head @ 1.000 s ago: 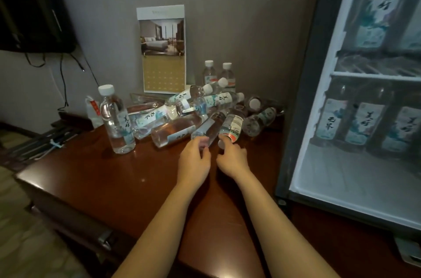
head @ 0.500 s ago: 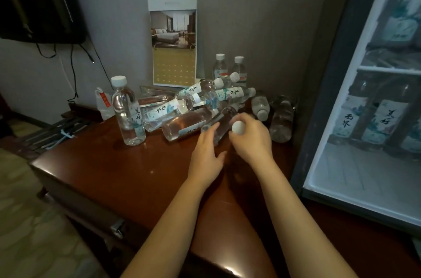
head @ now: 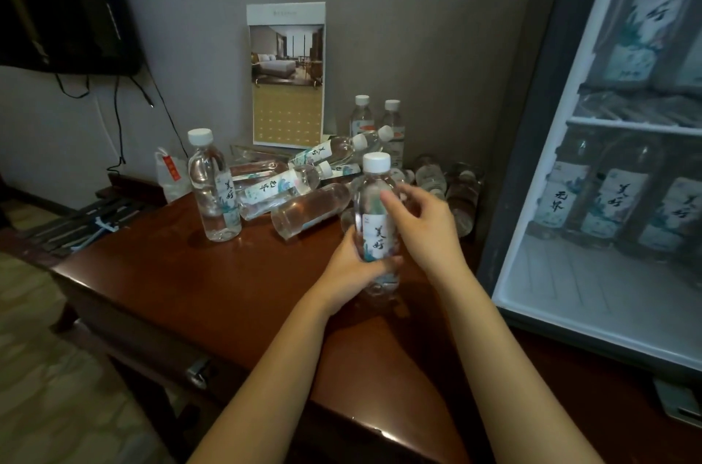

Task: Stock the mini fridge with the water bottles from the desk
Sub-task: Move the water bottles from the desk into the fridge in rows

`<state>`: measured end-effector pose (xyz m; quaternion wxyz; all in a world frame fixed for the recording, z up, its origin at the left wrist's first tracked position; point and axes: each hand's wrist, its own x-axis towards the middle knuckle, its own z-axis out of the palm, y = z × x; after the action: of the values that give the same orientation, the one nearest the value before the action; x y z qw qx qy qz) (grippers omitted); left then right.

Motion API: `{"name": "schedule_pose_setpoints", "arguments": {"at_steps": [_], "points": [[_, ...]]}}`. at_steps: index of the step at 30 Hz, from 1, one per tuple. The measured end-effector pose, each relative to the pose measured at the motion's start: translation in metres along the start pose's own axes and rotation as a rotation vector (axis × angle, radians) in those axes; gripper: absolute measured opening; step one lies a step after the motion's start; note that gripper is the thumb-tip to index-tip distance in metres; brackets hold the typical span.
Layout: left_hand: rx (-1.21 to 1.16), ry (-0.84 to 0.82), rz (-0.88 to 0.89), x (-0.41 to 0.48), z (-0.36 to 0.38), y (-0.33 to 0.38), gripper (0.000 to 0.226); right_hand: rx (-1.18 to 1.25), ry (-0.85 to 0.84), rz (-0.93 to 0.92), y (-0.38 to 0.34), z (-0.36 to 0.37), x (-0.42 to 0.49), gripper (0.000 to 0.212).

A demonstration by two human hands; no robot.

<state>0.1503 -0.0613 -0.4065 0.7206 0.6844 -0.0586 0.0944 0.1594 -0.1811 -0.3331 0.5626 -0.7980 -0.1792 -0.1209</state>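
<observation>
The person is holding one water bottle [head: 376, 220] upright over the desk [head: 182, 292], toward its back right corner and just beside the mini fridge [head: 539, 167]. I cannot tell whether its base is touching the wood. The left hand [head: 351, 273] is wrapping its fingers round the lower half, under the label. The right hand [head: 423, 222] is curling round the upper body, thumb pressing on the front below the white cap.

It is looking full, so fairly heavy for its size. The thin clear plastic is probably giving a little under a squeeze and may be slick. Gripping at the labelled waist seems safest.

The other bottles [head: 292, 194] are lying heaped along the desk's back edge.
</observation>
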Motion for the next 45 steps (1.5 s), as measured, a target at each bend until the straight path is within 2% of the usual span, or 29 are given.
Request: {"name": "schedule_pose_setpoints", "arguments": {"at_steps": [4,7,11,16,24,31,34,38,40,43,45], "points": [[0.022,0.035,-0.023,0.001,-0.004,0.001,0.054,-0.012,-0.115,0.126,0.037,0.002,-0.021,0.031],[0.014,-0.014,-0.009,0.001,-0.006,-0.002,0.054,0.169,-0.129,0.201,0.045,0.003,-0.026,0.025],[-0.087,-0.03,0.005,-0.001,-0.003,-0.003,0.047,0.271,-0.114,0.227,0.044,0.003,-0.027,0.031],[-0.122,0.005,0.029,-0.002,0.0,0.0,0.033,0.319,-0.184,0.161,0.039,0.006,-0.034,0.04],[-0.146,0.036,0.037,-0.031,0.002,0.005,0.035,0.347,-0.269,0.161,0.026,0.002,-0.051,0.059],[-0.087,0.057,0.239,-0.074,0.031,0.033,0.038,0.321,-0.315,-0.04,0.004,-0.034,-0.083,0.061],[-0.02,0.023,0.361,-0.088,0.057,0.047,0.048,0.346,-0.281,-0.09,0.0,-0.061,-0.1,0.062],[0.082,-0.07,0.441,-0.089,0.101,0.059,0.086,0.314,-0.171,-0.122,0.004,-0.103,-0.112,0.061],[0.093,-0.105,0.455,-0.085,0.123,0.06,0.084,0.277,-0.1,-0.115,0.009,-0.124,-0.115,0.061],[0.124,-0.172,0.478,-0.076,0.156,0.056,0.063,0.236,-0.021,-0.087,0.02,-0.153,-0.12,0.062],[0.144,-0.204,0.462,-0.069,0.175,0.052,0.064,0.219,0.019,-0.07,0.027,-0.171,-0.121,0.061]]}}
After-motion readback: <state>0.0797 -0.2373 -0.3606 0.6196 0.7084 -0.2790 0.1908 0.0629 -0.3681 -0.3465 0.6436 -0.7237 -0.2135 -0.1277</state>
